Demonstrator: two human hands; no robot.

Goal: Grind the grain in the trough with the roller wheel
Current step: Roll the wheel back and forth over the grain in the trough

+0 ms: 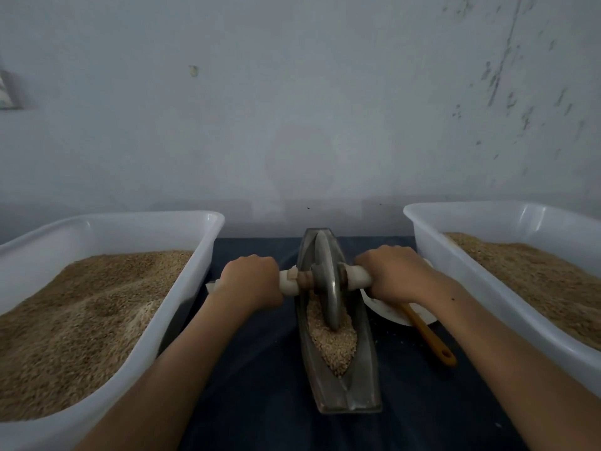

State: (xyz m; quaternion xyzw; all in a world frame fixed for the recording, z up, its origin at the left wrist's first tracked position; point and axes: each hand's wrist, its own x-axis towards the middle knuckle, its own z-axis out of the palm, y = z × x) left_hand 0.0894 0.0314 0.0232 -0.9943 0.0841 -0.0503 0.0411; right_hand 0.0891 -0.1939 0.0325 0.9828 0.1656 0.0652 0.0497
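The grey metal roller wheel stands upright in the long, boat-shaped metal trough on the dark blue cloth, its rim sunk in the pale crushed grain. The left hand and right hand each grip a white-wrapped end of its axle, fingers curled over. Behind the right wrist a yellow-handled tool lies on what seems a white dish.

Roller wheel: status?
Left hand and right hand grip the axle handles. Roller wheel sits in trough, on grain. Nothing blocking.
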